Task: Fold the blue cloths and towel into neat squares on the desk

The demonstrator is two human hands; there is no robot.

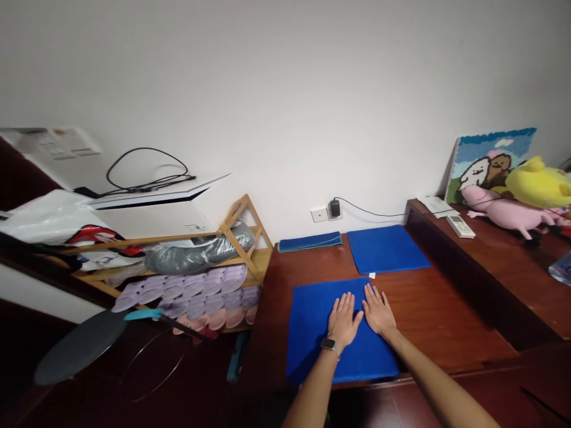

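Observation:
A blue cloth (312,333) lies spread flat on the brown wooden table (432,315), near its front edge. My left hand (343,321), with a watch (331,345) on its wrist, rests flat on the middle of this cloth, fingers stretched out. Palm down, my right hand (377,310) lies over the cloth's right edge, fingers extended. Neither hand grips anything. Behind them is a second blue cloth (388,249), folded into a flat rectangle. A narrow folded blue cloth (310,242) with a green edge sits along the wall. A small white tag (372,276) shows between the two larger cloths.
To the left stands a wooden rack (263,261) with lilac and pink slippers (191,291) and a white box (156,217) on top. At right, a higher wooden surface (499,267) bears a remote control (460,226) and plush toys (504,211). A plugged-in adapter (335,207) trails a black cable.

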